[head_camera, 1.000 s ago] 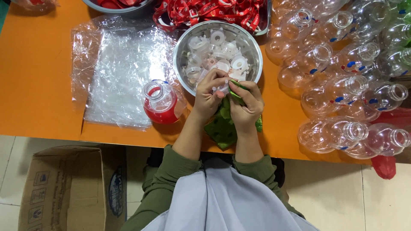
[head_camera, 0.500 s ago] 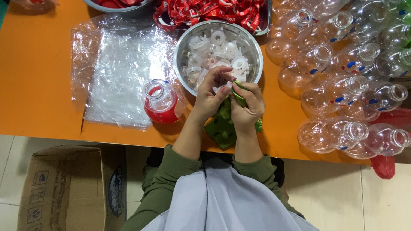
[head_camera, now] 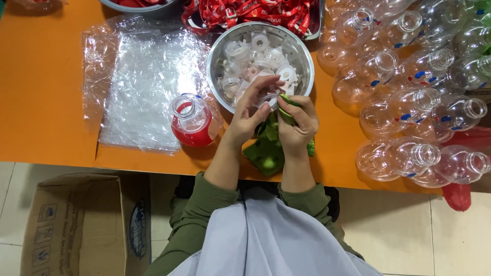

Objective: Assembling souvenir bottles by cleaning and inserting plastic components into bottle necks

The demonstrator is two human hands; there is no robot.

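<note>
A: What are the hands doing in the middle of the frame?

B: The left hand (head_camera: pixel 250 115) reaches over the near rim of the steel bowl (head_camera: pixel 215 76), its fingers curled narrowly around a white plastic ring (head_camera: pixel 269 97). The right hand (head_camera: pixel 302 122) sits just beside it, closed on a green strap (head_camera: pixel 286 113), and the fingertips of both hands meet at the bowl's lower edge.

A: Where does the strap go?

B: It hangs down from the right hand to a green bundle (head_camera: pixel 266 153) lying on the orange table (head_camera: pixel 46 102), below the hands near the table's front edge. How the strap and ring fit together I cannot tell; the fingers cover that.

A: What is in the bowl?

B: A heap of white plastic rings and caps, in the upper centre of the frame.

A: And around it?

B: Left of the hands stands a round clear bottle with red inside (head_camera: pixel 192 122), its mouth open. Farther left lies a stack of clear plastic bags (head_camera: pixel 143 82). The right side of the frame is filled with empty clear bottles (head_camera: pixel 409 102) lying on their sides, touching one another. At the top edge, a tray of red straps (head_camera: pixel 245 13). In the lower left, on the floor, an open cardboard box (head_camera: pixel 76 225).
</note>
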